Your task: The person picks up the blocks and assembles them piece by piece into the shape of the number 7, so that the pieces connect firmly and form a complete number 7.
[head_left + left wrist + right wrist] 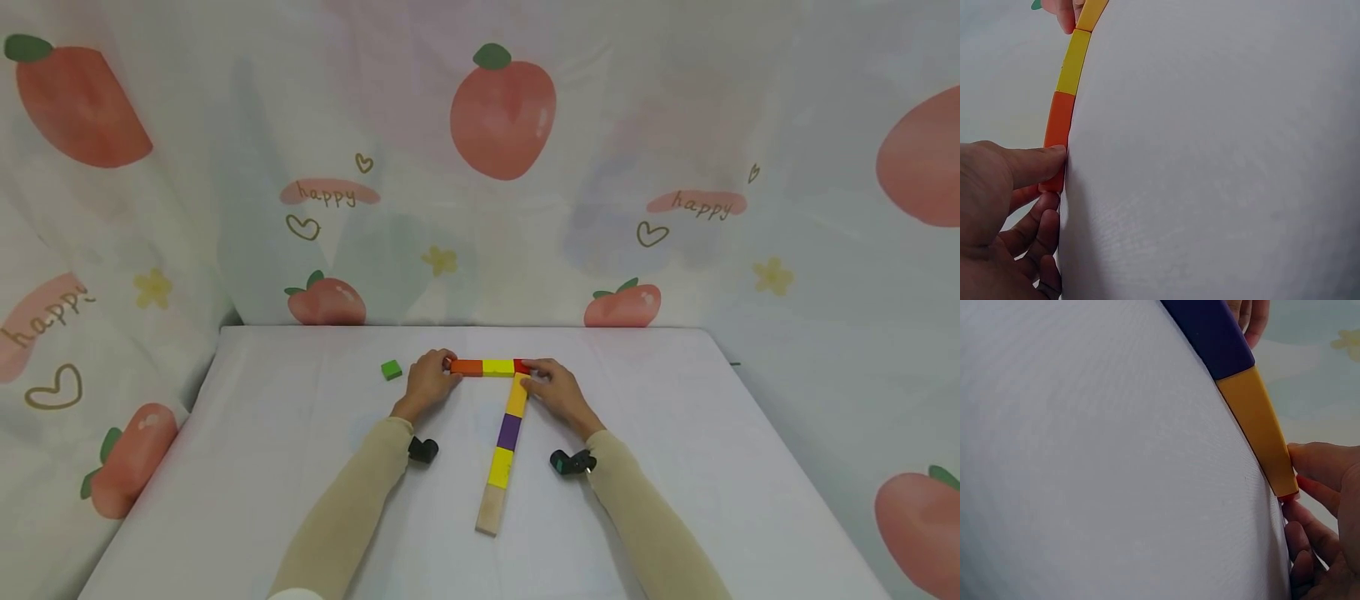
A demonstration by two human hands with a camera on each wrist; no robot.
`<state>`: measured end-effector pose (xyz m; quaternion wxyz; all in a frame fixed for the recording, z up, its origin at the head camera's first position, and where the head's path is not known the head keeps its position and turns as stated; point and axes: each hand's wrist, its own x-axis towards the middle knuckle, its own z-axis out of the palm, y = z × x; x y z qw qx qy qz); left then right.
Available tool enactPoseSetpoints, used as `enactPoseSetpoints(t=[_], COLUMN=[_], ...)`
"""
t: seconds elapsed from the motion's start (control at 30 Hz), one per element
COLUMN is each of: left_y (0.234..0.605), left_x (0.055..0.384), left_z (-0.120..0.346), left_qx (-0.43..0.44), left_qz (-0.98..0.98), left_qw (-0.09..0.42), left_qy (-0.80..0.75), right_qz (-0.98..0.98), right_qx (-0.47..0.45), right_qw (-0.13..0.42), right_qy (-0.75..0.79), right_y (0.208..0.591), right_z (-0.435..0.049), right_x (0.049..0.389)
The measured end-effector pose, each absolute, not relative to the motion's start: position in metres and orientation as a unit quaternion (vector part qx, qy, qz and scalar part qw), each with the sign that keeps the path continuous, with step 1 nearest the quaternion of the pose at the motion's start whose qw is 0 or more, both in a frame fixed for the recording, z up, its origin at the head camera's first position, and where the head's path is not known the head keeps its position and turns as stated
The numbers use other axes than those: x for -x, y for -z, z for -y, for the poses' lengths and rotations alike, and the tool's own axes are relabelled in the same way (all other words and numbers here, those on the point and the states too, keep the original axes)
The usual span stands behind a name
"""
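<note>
Several blocks lie end to end on the white table. The far row runs from an orange block [468, 367] through a yellow block [498, 367] to a red block [521, 363]. From the red end a second line comes toward me: an amber block [517, 398], a purple block [508, 432], another yellow block [500, 467] and a plain wood block [491, 510]. My left hand [427, 383] pinches the orange block's outer end, thumb on its near side. With the fingers of my right hand [558, 392] I hold the red block, partly hidden; the thumb touches the amber block.
A green block [392, 370] lies apart, just left of my left hand. Behind the table's far edge hangs a patterned curtain [525, 250], with more curtain at both sides. A small black device [573, 462] sits at my right wrist, another at the left.
</note>
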<state>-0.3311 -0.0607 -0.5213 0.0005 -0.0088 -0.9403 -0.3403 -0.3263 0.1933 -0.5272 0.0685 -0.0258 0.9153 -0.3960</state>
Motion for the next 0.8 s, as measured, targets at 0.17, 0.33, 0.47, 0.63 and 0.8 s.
enactPoseSetpoints(t=[0.17, 0.33, 0.47, 0.63, 0.8], left_y=[0.523, 0.523, 0.523, 0.521, 0.519], left_x=[0.331, 0.331, 0.331, 0.331, 0.329], left_z=[0.061, 0.062, 0.065, 0.070, 0.073], left_qx=[0.011, 0.012, 0.008, 0.014, 0.022], left_qz=[0.941, 0.938, 0.931, 0.920, 0.913], left_qw=[0.001, -0.003, -0.012, -0.024, -0.027], left_qy=[0.338, 0.347, 0.366, 0.390, 0.407], right_qz=[-0.917, -0.917, -0.916, -0.914, -0.914], right_qx=[0.028, 0.030, 0.032, 0.030, 0.026], right_qw=[0.065, 0.065, 0.065, 0.067, 0.068], right_qy=[0.394, 0.394, 0.394, 0.399, 0.399], right_y=[0.528, 0.531, 0.531, 0.530, 0.530], right_z=[-0.193, -0.194, -0.194, -0.193, -0.194], right_x=[0.327, 0.328, 0.329, 0.328, 0.327])
